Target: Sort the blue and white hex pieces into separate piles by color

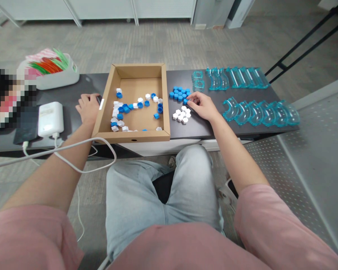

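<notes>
My right hand (202,106) is closed, its thumb and fingertips at a blue hexagonal piece (185,101) on the near edge of a blue group. That cluster of blue hexagonal pieces (180,92) lies packed together on the dark table. Just nearer to me sits a group of white hexagonal pieces (182,114). To the left stands a shallow cardboard box (141,125) with loose blue and white hexagonal pieces scattered inside. My left hand (88,108) rests open on the table against the box's left wall, fingers partly spread.
Clear teal plastic tracks, curved (259,111) and straight (246,77), line the table's right side. At left are a white power adapter (51,119), a dark phone-like slab (26,125) and a white basket (60,78) of colourful strips. A white cable (81,142) crosses over my left forearm.
</notes>
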{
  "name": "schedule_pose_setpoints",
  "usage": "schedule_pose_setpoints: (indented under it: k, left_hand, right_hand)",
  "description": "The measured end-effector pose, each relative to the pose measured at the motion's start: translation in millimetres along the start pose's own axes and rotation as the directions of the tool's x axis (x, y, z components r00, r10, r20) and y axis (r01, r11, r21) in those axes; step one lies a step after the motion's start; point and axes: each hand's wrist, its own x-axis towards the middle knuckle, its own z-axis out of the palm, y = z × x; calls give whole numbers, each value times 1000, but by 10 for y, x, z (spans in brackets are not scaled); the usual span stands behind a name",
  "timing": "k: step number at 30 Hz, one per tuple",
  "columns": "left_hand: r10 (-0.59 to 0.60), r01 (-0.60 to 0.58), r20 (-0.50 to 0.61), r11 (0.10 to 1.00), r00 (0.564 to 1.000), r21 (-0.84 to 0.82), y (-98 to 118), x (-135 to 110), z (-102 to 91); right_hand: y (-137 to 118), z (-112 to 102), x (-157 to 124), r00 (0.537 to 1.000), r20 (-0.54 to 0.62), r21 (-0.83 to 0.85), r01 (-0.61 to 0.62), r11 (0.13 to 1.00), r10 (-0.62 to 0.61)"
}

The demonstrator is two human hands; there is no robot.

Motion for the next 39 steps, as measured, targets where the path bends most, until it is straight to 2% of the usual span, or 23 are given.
schedule_pose_setpoints:
  k: [11, 39]
  left_hand:
    - [18, -18, -14, 1000, 1000, 2, -53, 41, 46]
    - [16, -15, -12, 999, 1000, 30, -12, 7, 26]
  right_hand:
    - [-29, 1, -8, 1000, -9, 7, 6, 1000, -6]
    - [-25, -9, -11, 1000, -5, 2, 0, 1000, 0]
